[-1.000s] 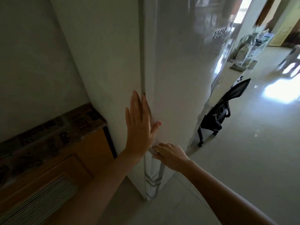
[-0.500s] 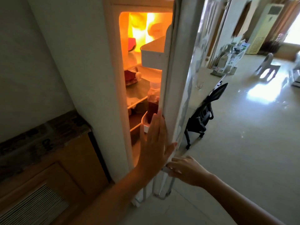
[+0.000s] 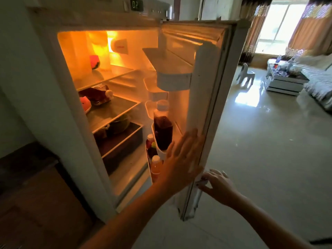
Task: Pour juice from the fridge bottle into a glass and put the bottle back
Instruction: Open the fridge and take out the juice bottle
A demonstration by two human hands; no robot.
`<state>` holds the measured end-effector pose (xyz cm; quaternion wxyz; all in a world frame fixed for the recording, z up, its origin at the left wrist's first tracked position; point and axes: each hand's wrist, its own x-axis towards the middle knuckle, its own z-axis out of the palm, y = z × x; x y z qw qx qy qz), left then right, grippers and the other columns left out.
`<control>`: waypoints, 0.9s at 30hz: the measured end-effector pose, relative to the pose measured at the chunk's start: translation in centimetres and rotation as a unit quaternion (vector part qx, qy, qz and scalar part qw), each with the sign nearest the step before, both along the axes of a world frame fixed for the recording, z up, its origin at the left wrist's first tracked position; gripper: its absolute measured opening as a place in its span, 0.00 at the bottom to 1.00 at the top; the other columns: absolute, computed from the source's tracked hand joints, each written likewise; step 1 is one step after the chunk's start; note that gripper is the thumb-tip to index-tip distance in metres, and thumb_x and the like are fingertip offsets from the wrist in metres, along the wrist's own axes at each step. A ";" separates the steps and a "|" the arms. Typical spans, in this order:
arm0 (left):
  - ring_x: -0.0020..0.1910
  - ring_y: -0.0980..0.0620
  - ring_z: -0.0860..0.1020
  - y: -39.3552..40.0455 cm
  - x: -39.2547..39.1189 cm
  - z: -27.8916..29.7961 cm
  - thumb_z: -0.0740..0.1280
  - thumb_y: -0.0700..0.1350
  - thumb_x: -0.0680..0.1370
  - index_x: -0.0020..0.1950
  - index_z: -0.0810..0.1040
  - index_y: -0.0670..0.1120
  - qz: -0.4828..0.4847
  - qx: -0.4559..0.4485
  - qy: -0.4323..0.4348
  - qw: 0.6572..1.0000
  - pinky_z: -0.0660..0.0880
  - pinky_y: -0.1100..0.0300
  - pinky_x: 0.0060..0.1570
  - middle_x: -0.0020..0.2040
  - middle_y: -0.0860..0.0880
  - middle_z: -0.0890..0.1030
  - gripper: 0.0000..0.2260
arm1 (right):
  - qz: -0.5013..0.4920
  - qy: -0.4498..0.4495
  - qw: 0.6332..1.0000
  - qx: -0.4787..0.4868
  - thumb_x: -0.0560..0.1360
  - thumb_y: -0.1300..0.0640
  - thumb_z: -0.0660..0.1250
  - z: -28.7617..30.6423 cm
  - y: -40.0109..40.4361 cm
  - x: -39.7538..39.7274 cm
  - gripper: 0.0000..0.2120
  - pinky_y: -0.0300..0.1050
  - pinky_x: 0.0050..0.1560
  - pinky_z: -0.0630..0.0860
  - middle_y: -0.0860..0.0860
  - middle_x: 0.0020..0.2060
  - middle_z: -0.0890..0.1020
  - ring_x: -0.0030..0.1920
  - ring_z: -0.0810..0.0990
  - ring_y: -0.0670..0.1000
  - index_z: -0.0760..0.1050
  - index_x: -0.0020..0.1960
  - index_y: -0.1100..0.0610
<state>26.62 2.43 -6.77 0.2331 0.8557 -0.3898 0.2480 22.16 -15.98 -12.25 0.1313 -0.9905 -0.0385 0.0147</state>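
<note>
The fridge door [image 3: 206, 97] stands wide open, swung out to the right, and warm orange light fills the fridge [image 3: 53, 87] interior. The left hand [image 3: 181, 159] is spread flat with its fingers released, palm pressed against the inner edge of the door; it grasps nothing. The right hand [image 3: 215, 184] reaches around the door's outer edge low down, its fingers loosely curled at the handle [image 3: 196, 193]; whether it truly grips the handle or only touches it cannot be told. The juice bottle [image 3: 162, 126], tall with a pale cap and dark red liquid, stands upright in a door rack [image 3: 160, 153] just to the left of the left hand, close to it but not touched. Below it in the door sit smaller bottles: one with a red cap [image 3: 150, 141] and one of orange juice [image 3: 156, 167] with a white cap, nearest the left wrist. Higher on the door is a white door compartment [image 3: 172, 81]. Inside, on the top shelf [image 3: 107, 74] at the far back, is a piece of watermelon [image 3: 94, 62]; on the middle shelf [image 3: 115, 108] a dark bottle lies on its side [image 3: 97, 94] next to a plate holding another watermelon slice [image 3: 84, 103]. Lower down a dark pot [image 3: 119, 123] rests above a drawer [image 3: 120, 148]. To the far right, beyond the shiny floor [image 3: 269, 159], are a small chair [image 3: 245, 74], a low coffee table [image 3: 285, 81] and a bright window [image 3: 280, 24] with curtains.
</note>
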 end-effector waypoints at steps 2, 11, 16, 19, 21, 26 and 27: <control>0.76 0.52 0.47 -0.1 0.8 0.2 0.65 0.56 0.75 0.77 0.48 0.52 -0.016 -0.036 0.020 0.999 0.55 0.43 0.71 0.78 0.50 0.49 0.37 | -0.037 -0.006 0.999 0.035 0.69 0.28 0.53 0.3 -1.4 -0.3 0.27 0.49 0.57 0.69 0.45 0.52 0.80 0.58 0.75 0.51 0.75 0.53 0.47; 0.69 0.41 0.66 -2.6 7.3 3.5 0.77 0.51 0.65 0.76 0.42 0.53 0.106 -0.196 0.233 0.947 0.67 0.42 0.65 0.73 0.42 0.64 0.52 | -0.150 -0.005 0.986 0.079 0.79 0.49 0.57 1.4 -5.7 0.1 0.18 0.52 0.53 0.74 0.56 0.56 0.81 0.55 0.79 0.58 0.67 0.65 0.57; 0.65 0.41 0.70 -5.1 8.7 3.2 0.77 0.48 0.67 0.74 0.38 0.57 0.083 -0.211 0.292 0.929 0.71 0.43 0.61 0.67 0.42 0.71 0.52 | -0.174 0.005 0.982 0.077 0.80 0.49 0.55 1.4 -7.3 0.7 0.18 0.51 0.53 0.75 0.55 0.56 0.80 0.54 0.79 0.57 0.66 0.66 0.57; 0.64 0.46 0.71 -5.8 8.9 2.9 0.77 0.46 0.67 0.74 0.43 0.55 0.061 -0.247 0.290 0.923 0.70 0.52 0.59 0.64 0.44 0.74 0.50 | -0.199 0.013 0.977 0.080 0.80 0.47 0.54 1.3 -7.8 1.0 0.19 0.52 0.52 0.76 0.57 0.58 0.79 0.55 0.79 0.58 0.65 0.66 0.56; 0.63 0.48 0.72 -6.1 8.5 3.1 0.77 0.44 0.67 0.74 0.48 0.54 0.052 -0.276 0.281 0.918 0.70 0.55 0.58 0.63 0.45 0.75 0.46 | -0.206 0.010 0.974 0.093 0.80 0.47 0.53 1.2 -8.1 1.1 0.18 0.53 0.50 0.77 0.57 0.57 0.80 0.53 0.79 0.58 0.66 0.65 0.55; 0.63 0.48 0.72 -6.7 6.9 3.8 0.77 0.45 0.67 0.68 0.50 0.65 0.048 -0.310 0.242 0.918 0.72 0.47 0.60 0.63 0.47 0.74 0.43 | -0.219 -0.011 0.970 0.102 0.79 0.46 0.55 1.5 -8.5 1.1 0.17 0.50 0.47 0.76 0.54 0.57 0.80 0.53 0.80 0.57 0.67 0.64 0.53; 0.62 0.49 0.72 -6.7 6.6 4.0 0.77 0.46 0.67 0.67 0.50 0.67 0.042 -0.321 0.241 0.915 0.73 0.48 0.59 0.61 0.50 0.74 0.43 | -0.221 -0.018 0.970 0.099 0.79 0.46 0.56 1.6 -8.5 1.0 0.18 0.50 0.49 0.76 0.53 0.58 0.80 0.53 0.80 0.57 0.68 0.65 0.52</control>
